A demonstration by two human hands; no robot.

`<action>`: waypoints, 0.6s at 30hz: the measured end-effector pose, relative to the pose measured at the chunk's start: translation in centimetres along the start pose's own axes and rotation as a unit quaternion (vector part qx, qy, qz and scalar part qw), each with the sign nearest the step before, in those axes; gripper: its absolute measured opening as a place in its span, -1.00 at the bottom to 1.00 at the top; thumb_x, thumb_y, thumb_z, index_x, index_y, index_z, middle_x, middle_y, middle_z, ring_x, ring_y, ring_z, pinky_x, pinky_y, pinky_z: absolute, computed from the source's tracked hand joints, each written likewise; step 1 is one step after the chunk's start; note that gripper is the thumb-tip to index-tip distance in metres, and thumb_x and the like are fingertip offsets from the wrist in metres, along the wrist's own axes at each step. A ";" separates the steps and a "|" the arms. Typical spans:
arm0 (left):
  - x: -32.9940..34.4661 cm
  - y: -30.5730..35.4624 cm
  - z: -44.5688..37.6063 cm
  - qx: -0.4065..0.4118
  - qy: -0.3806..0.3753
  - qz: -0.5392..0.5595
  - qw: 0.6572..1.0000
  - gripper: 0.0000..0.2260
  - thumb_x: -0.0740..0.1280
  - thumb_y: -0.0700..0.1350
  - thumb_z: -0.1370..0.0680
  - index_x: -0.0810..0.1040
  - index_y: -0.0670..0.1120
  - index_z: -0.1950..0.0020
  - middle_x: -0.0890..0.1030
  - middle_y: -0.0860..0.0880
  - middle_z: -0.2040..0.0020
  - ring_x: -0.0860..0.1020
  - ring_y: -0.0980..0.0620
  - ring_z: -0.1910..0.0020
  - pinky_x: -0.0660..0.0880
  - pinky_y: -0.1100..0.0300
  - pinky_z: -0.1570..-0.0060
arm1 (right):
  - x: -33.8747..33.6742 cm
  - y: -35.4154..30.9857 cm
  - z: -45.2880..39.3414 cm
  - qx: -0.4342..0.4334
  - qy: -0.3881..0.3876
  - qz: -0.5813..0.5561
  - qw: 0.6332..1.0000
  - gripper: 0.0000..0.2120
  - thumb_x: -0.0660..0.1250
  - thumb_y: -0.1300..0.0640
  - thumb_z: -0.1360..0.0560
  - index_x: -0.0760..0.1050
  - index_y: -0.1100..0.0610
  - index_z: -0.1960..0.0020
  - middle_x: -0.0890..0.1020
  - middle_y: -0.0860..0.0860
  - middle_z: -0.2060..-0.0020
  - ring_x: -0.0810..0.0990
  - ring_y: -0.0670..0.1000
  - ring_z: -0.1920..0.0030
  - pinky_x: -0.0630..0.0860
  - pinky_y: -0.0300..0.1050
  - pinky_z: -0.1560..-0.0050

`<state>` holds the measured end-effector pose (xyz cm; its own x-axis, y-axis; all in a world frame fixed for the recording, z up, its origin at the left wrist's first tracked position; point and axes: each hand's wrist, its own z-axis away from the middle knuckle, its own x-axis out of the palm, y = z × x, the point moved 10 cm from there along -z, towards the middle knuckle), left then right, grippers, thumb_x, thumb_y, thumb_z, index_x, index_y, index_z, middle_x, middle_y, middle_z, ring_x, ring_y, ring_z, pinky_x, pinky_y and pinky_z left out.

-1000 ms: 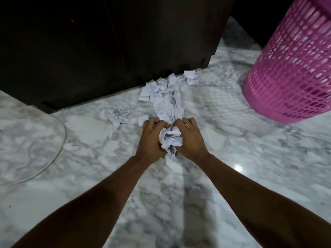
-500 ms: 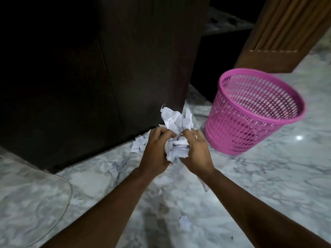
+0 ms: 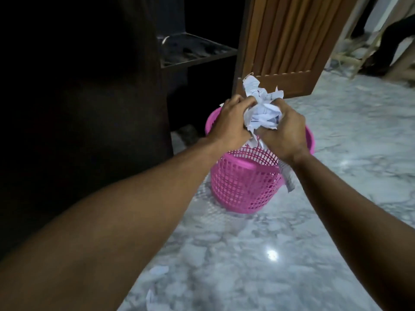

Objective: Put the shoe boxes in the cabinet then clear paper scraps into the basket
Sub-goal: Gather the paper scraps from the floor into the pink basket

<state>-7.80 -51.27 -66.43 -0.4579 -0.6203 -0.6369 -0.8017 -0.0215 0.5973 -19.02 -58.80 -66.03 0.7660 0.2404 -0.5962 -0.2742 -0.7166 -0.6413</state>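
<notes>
Pink mesh basket under left hand and right hand, both clutching crumpled paper scraps.

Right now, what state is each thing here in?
Left hand: closed on the paper wad.
Right hand: closed on the paper wad.
Paper wad: crumpled, held above the basket.
Pink basket: upright on the floor.
Wooden door: open.
Loose scraps: lying on the marble floor.
</notes>
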 end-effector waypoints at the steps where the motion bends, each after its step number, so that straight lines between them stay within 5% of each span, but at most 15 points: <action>1: 1.7 -0.9 -1.1 -0.023 -0.007 0.002 1.000 -0.54 0.51 -0.26 -0.37 0.59 -0.15 -0.27 0.56 -0.14 -0.12 0.56 -0.13 -0.13 0.47 0.15 -0.07 | -0.1 1.6 -0.7 0.019 -0.006 0.000 1.000 -0.69 0.52 0.13 -0.43 0.58 0.17 -0.13 0.67 -0.05 0.13 0.62 -0.04 0.14 0.40 -0.52 0.22; 3: 5.5 -3.8 -2.5 -0.078 -0.044 0.003 0.996 -0.47 0.56 -0.19 -0.35 0.58 -0.12 -0.32 0.63 -0.11 -0.20 0.61 -0.10 -0.20 0.55 0.15 -0.16 | 1.1 5.0 -1.9 0.048 -0.047 0.020 0.998 -0.70 0.52 0.11 -0.44 0.63 0.12 -0.15 0.71 -0.01 0.07 0.65 0.00 0.05 0.53 -0.29 0.02; 5: 9.0 -6.4 -3.1 -0.122 -0.103 -0.036 0.987 -0.30 0.53 0.10 -0.28 0.51 0.01 -0.41 0.61 -0.07 -0.31 0.60 -0.15 -0.29 0.57 0.00 -0.28 | 3.5 8.5 -2.6 0.087 -0.136 0.063 0.985 -0.63 0.54 0.08 -0.42 0.63 0.10 -0.21 0.74 0.07 -0.07 0.68 0.12 -0.08 0.59 -0.04 -0.12; 8: 11.7 -9.0 -3.3 -0.180 -0.212 -0.140 0.951 -0.09 0.40 0.39 -0.17 0.38 0.13 -0.48 0.46 -0.06 -0.47 0.43 -0.26 -0.45 0.43 -0.16 -0.42 | 5.6 11.7 -2.7 0.146 -0.224 0.148 0.952 -0.32 0.60 -0.01 -0.37 0.46 0.16 -0.40 0.63 0.16 -0.29 0.61 0.20 -0.28 0.51 0.01 -0.27; 12: 9.4 -8.6 -4.5 -0.187 -0.212 -0.228 0.932 -0.05 0.62 0.12 -0.27 0.25 0.05 -0.56 0.31 -0.16 -0.48 0.42 -0.26 -0.43 0.48 -0.14 -0.36 | 6.8 12.9 -4.2 0.176 -0.251 0.157 0.939 -0.11 0.65 -0.27 -0.22 0.42 0.03 -0.43 0.60 0.00 -0.22 0.56 0.13 -0.31 0.49 0.05 -0.39; 13: 8.9 -8.2 -4.8 -0.179 -0.207 -0.235 0.933 -0.05 0.63 0.07 -0.29 0.24 0.04 -0.58 0.30 -0.17 -0.48 0.41 -0.25 -0.43 0.48 -0.14 -0.37 | 7.3 13.3 -4.6 0.178 -0.264 0.141 0.938 -0.18 0.63 -0.30 -0.23 0.47 -0.02 -0.37 0.62 -0.03 -0.20 0.57 0.09 -0.29 0.50 0.05 -0.39; 16: 7.6 -7.0 -5.6 -0.155 -0.194 -0.240 0.938 -0.15 0.61 0.00 -0.37 0.27 0.05 -0.57 0.33 -0.15 -0.45 0.41 -0.20 -0.42 0.49 -0.12 -0.35 | 7.3 12.4 -4.9 0.169 -0.260 0.103 0.945 -0.59 0.53 0.05 -0.49 0.56 0.09 -0.30 0.64 0.01 -0.14 0.60 0.08 -0.18 0.55 0.03 -0.32; 18: 6.6 -6.3 -5.5 -0.131 -0.170 -0.227 0.950 -0.26 0.58 0.03 -0.41 0.34 0.05 -0.52 0.37 -0.13 -0.40 0.42 -0.14 -0.39 0.51 -0.10 -0.30 | 6.5 11.6 -5.4 0.140 -0.217 0.123 0.958 -0.59 0.49 0.05 -0.53 0.55 0.14 -0.33 0.60 0.03 -0.09 0.57 0.07 -0.08 0.59 0.01 -0.18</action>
<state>-3.68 -59.55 -71.71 -0.2202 -0.2124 -0.9521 -0.8440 -0.4478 0.2951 -14.10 -69.07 -74.68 0.3612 0.3791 -0.8519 -0.6071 -0.5979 -0.5234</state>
